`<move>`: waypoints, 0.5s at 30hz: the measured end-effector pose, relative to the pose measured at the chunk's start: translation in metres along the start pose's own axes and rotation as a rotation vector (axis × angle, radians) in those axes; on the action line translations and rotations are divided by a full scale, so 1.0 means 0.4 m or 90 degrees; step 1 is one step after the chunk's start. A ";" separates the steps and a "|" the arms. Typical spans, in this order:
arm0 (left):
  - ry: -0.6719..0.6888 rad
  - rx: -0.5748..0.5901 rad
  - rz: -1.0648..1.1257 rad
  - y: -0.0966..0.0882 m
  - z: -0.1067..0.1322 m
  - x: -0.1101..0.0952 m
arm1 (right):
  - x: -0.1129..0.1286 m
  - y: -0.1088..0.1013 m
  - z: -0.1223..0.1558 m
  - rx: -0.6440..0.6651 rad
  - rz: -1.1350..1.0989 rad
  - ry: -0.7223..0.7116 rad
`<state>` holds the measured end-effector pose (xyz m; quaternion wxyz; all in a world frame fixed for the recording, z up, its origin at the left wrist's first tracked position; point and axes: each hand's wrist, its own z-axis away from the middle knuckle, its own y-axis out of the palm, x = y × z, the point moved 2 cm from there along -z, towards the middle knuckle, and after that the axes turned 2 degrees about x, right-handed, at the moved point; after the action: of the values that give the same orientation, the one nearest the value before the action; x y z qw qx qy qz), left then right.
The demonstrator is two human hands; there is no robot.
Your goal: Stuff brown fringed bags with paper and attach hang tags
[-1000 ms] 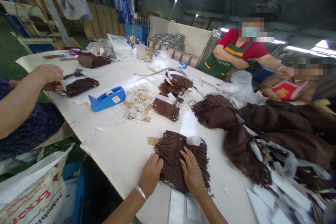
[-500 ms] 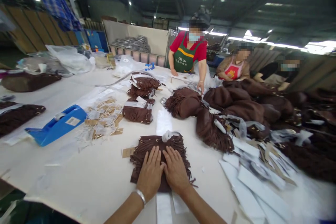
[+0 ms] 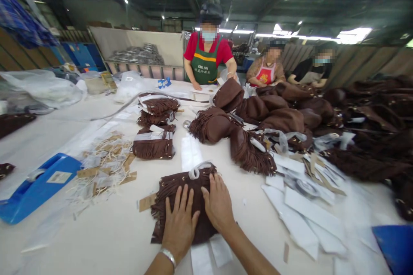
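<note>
A dark brown fringed bag lies flat on the table in front of me, with metal eyelets along its top edge. My left hand rests on its middle, palm down with the fingers spread. On the bag's right side lies my right hand, fingers stretched toward the upper right corner. A small roll of pale wrapping sits at the bag's top edge. Out from its left side sticks a brown cardboard tag. White paper strips show beneath the bag.
A blue tape dispenser and a heap of stringed tags are at left. Wrapped fringed bags stand beyond. White boards and piled brown bags fill the right. Across the table, a person in a green apron touches a bag.
The view has turned right. My hands have moved apart on the bag, the right one toward its upper right corner. The person opposite has lifted part of a brown bag.
</note>
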<state>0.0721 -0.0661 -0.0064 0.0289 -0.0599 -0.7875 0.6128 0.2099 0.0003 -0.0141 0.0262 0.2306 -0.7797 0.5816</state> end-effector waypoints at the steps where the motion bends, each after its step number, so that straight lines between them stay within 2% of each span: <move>1: 0.002 0.001 -0.001 -0.002 -0.002 0.000 | 0.001 -0.005 -0.021 0.008 -0.002 -0.012; 4: 0.011 0.005 0.012 -0.007 -0.008 0.004 | -0.007 0.015 -0.070 0.057 -0.009 -0.054; 7: 0.000 0.010 0.022 -0.004 -0.013 0.006 | -0.029 0.050 -0.089 0.086 -0.008 -0.042; 9: -0.012 0.011 0.017 -0.001 -0.013 0.006 | -0.035 0.055 -0.091 0.096 -0.011 -0.033; 12: -0.007 0.012 0.004 0.003 -0.009 0.002 | -0.025 0.027 -0.071 0.105 -0.022 -0.019; 15: 0.002 0.013 -0.013 0.005 -0.006 -0.001 | 0.001 -0.009 -0.001 0.063 -0.021 0.000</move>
<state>0.0729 -0.0636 -0.0075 0.0367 -0.0523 -0.7817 0.6204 0.2106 -0.0002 -0.0108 0.0246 0.2446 -0.7460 0.6189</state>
